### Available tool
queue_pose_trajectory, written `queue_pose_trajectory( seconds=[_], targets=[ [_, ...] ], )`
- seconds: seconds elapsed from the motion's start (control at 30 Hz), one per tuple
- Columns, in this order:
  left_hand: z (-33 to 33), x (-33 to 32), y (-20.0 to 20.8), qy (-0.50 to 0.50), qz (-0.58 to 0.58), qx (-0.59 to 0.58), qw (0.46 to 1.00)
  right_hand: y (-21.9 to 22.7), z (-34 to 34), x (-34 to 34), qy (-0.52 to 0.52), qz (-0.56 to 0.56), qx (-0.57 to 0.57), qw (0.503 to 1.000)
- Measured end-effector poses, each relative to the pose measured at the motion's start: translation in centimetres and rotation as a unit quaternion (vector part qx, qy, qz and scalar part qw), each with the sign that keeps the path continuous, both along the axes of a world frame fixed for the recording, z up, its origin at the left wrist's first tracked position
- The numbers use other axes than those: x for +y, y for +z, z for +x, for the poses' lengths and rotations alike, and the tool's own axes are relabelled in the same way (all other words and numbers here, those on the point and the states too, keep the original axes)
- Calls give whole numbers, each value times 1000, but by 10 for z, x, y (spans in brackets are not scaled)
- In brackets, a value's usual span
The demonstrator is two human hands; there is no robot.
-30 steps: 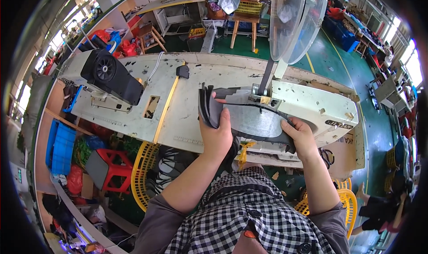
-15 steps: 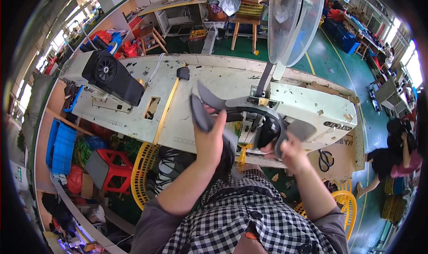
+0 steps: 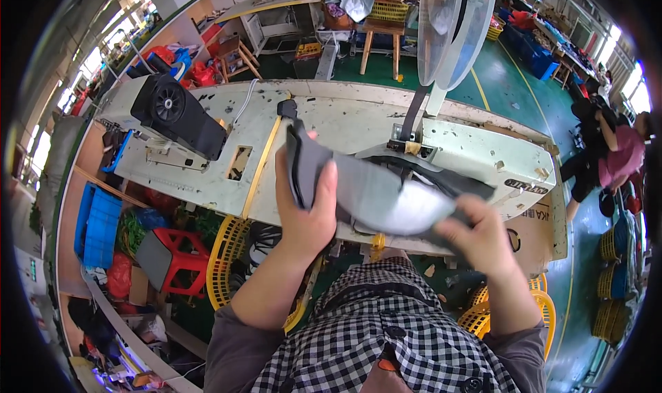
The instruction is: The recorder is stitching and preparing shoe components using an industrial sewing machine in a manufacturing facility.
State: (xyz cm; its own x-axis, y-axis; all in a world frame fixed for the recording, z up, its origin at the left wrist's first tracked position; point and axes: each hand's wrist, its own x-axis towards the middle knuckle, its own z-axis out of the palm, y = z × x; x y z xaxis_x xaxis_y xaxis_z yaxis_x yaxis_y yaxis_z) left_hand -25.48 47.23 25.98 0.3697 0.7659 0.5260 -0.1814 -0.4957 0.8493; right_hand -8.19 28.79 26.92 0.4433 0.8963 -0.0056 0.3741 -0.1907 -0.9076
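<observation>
Several dark grey panels (image 3: 309, 165) stand bunched in the left hand (image 3: 302, 220) near the centre of the frame, its fingers closed round them with the thumb pressed on the near face. One longer grey panel (image 3: 376, 189) stretches from there toward the right hand (image 3: 483, 238), right of centre, whose fingers appear closed on its far end; blur hides how firmly they pinch. Both hands work above the front edge of the worktop (image 3: 338, 121), so a weak right-hand pinch could let that end drop toward the yellow baskets (image 3: 219, 265) at the lower left and lower right.

Behind the long panel, a dark curved piece (image 3: 458, 179) lies against the white sewing machine (image 3: 489, 155); whether it joins the panel cannot be told. If it does, a sharp pull could catch it on the machine head and crease or stretch it. The black strap (image 3: 414, 114) below the clear reel (image 3: 469, 41), at upper right, seems another likely snag, should a loose edge swing that way. The bunched layers look smooth and springy, so too loose a left grip could let them fan out or slide out of line.
</observation>
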Motion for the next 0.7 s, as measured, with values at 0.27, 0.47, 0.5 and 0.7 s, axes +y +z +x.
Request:
queue_pose_trajectory(
  seconds=[0.27,0.47,0.5,0.7],
  targets=[
    [54,15,-67,75,-103,-13,992,-27,23,24,-137,24,126,982],
    [57,19,-72,61,-150,-16,987,-58,30,35,-154,50,292,943],
    [58,19,-73,61,-151,-15,987,-57,31,37,-160,49,312,935],
    [68,30,-76,78,-189,-12,979,-58,43,54,-157,65,295,940]
  ],
)
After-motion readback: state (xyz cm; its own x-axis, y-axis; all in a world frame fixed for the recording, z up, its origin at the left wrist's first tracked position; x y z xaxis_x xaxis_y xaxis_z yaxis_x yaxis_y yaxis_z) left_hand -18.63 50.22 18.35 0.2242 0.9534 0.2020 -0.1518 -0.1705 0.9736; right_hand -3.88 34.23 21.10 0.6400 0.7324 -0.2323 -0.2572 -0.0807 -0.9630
